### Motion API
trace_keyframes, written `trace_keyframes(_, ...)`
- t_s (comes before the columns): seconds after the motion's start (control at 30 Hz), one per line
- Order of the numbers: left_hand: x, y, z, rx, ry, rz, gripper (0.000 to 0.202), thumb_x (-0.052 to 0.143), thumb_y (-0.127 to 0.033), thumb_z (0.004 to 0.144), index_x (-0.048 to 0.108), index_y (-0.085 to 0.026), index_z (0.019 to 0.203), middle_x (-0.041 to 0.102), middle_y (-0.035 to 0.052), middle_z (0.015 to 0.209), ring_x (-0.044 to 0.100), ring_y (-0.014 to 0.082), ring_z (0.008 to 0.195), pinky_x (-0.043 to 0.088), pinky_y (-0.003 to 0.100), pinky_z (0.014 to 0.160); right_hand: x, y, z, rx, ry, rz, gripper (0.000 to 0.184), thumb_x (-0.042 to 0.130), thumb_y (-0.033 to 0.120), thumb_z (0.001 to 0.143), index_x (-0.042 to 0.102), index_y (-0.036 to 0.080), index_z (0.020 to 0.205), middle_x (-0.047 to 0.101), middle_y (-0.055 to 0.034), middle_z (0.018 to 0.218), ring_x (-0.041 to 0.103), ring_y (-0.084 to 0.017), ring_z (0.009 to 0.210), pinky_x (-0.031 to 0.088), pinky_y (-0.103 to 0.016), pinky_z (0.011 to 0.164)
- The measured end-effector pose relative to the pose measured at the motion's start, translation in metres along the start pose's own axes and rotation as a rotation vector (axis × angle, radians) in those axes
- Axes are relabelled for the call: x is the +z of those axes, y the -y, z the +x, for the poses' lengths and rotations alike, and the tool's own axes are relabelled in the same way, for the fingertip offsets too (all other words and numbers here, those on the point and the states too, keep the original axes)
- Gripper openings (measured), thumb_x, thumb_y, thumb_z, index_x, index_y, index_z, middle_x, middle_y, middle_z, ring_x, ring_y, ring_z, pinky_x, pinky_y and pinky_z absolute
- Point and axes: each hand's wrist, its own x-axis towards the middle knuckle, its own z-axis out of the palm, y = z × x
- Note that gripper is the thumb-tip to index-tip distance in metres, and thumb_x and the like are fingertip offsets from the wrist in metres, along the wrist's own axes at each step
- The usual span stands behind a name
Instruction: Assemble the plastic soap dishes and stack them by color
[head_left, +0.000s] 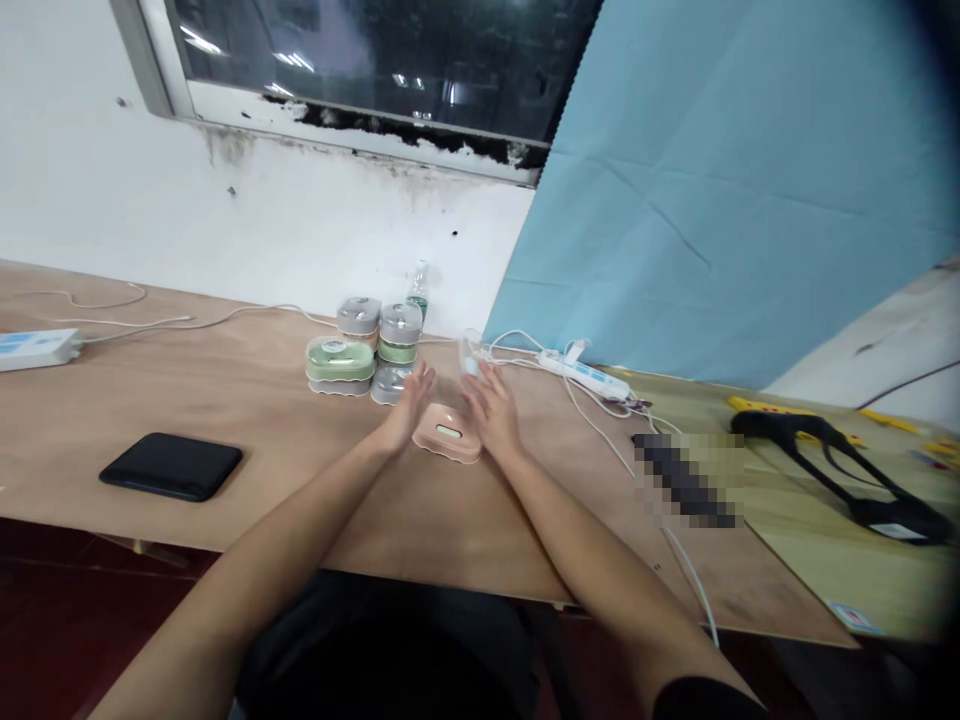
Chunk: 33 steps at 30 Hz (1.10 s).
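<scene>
A pink box with a clear lid (448,436) sits on the wooden table (225,400) in front of me. My left hand (407,405) is at its left side, fingers stretched out and together. My right hand (493,408) is at its right side, fingers also extended. Both palms face the box and flank its clear upper part; whether they touch it I cannot tell. Behind the left hand stand a green box (340,364) and stacked grey and green boxes (397,345).
A black flat case (172,466) lies at the left. White power strips lie at the far left (34,348) and behind the box (585,376), with cables trailing. A small bottle (418,287) stands by the wall. Black straps (832,470) lie on the right table.
</scene>
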Motion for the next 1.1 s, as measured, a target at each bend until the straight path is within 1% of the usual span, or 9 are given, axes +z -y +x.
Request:
trace_keyframes(0.1,-0.004,0.004,-0.008,0.217,0.145,0.369,0.088,0.048,-0.066,0.082,0.018,-0.017,0.149,0.022,0.0150,0.154,0.009,0.0313,0.143,0.014,0.050,0.115,-0.003,-0.037,-0.002,0.134,-0.038,-0.007,0.029,0.052,0.035,0.087,0.069,0.021,0.106,0.048,-0.0108,0.136,0.038,-0.026,0.131,0.030,-0.047,0.110)
trace_keyframes(0.23,-0.004,0.011,-0.012,0.209,0.282,0.575,0.078,0.049,-0.062,0.083,0.037,-0.011,0.140,0.038,0.0182,0.146,0.025,0.0326,0.139,0.023,0.050,0.113,0.003,-0.074,-0.009,0.259,0.106,-0.067,0.020,0.061,0.030,0.078,0.072,0.020,0.091,0.054,-0.0134,0.123,0.050,-0.027,0.118,0.037,-0.047,0.104)
trace_keyframes(0.3,-0.002,0.015,-0.011,0.196,0.300,0.605,0.070,0.050,-0.060,0.084,0.044,-0.012,0.135,0.047,0.0170,0.140,0.035,0.0311,0.135,0.029,0.048,0.110,0.009,-0.081,-0.011,0.284,0.139,-0.072,0.028,0.066,0.030,0.073,0.070,0.019,0.099,0.050,-0.0139,0.128,0.047,-0.028,0.122,0.036,-0.046,0.105)
trace_keyframes(0.4,0.000,0.018,-0.011,0.196,0.302,0.619,0.061,0.053,-0.056,0.083,0.051,-0.016,0.129,0.053,0.0145,0.134,0.043,0.0294,0.130,0.034,0.047,0.107,0.014,-0.081,-0.010,0.291,0.127,-0.069,0.059,0.072,0.033,0.066,0.059,0.020,0.122,0.036,-0.0140,0.141,0.034,-0.030,0.133,0.032,-0.046,0.107)
trace_keyframes(0.47,0.000,0.019,-0.011,0.194,0.295,0.614,0.058,0.054,-0.055,0.083,0.052,-0.017,0.127,0.054,0.0137,0.133,0.044,0.0287,0.129,0.035,0.046,0.106,0.013,-0.077,-0.009,0.301,0.101,-0.104,0.066,0.073,0.035,0.064,0.055,0.020,0.125,0.034,-0.0145,0.142,0.032,-0.031,0.133,0.031,-0.048,0.107)
trace_keyframes(0.67,0.000,0.019,-0.012,0.186,0.302,0.626,0.056,0.053,-0.053,0.084,0.052,-0.016,0.127,0.054,0.0124,0.133,0.042,0.0283,0.130,0.035,0.045,0.107,0.001,-0.064,-0.004,0.368,-0.017,-0.229,0.046,0.072,0.048,0.063,0.065,0.019,0.098,0.055,-0.0126,0.108,0.052,-0.029,0.105,0.042,-0.042,0.092)
trace_keyframes(0.87,0.000,0.016,-0.012,0.188,0.321,0.624,0.054,0.052,-0.052,0.085,0.052,-0.017,0.126,0.055,0.0120,0.132,0.042,0.0280,0.130,0.037,0.044,0.105,0.004,-0.059,-0.005,0.489,0.143,-0.209,0.031,0.061,0.053,0.074,0.064,0.022,0.073,0.062,-0.0027,0.066,0.057,-0.019,0.064,0.043,-0.030,0.064)
trace_keyframes(1.03,0.000,0.017,-0.011,0.201,0.313,0.619,0.053,0.053,-0.052,0.084,0.052,-0.018,0.126,0.056,0.0112,0.130,0.045,0.0277,0.127,0.038,0.043,0.105,0.008,-0.064,-0.008,0.365,0.163,-0.159,0.033,0.063,0.044,0.074,0.066,0.022,0.099,0.069,-0.0041,0.091,0.061,-0.018,0.078,0.046,-0.032,0.075)
trace_keyframes(1.1,0.000,0.018,-0.011,0.194,0.308,0.625,0.054,0.053,-0.052,0.084,0.052,-0.018,0.127,0.056,0.0116,0.131,0.045,0.0277,0.126,0.038,0.043,0.104,0.008,-0.066,-0.009,0.354,0.177,-0.143,0.035,0.063,0.044,0.075,0.065,0.022,0.102,0.068,-0.0051,0.093,0.062,-0.019,0.080,0.047,-0.035,0.080)
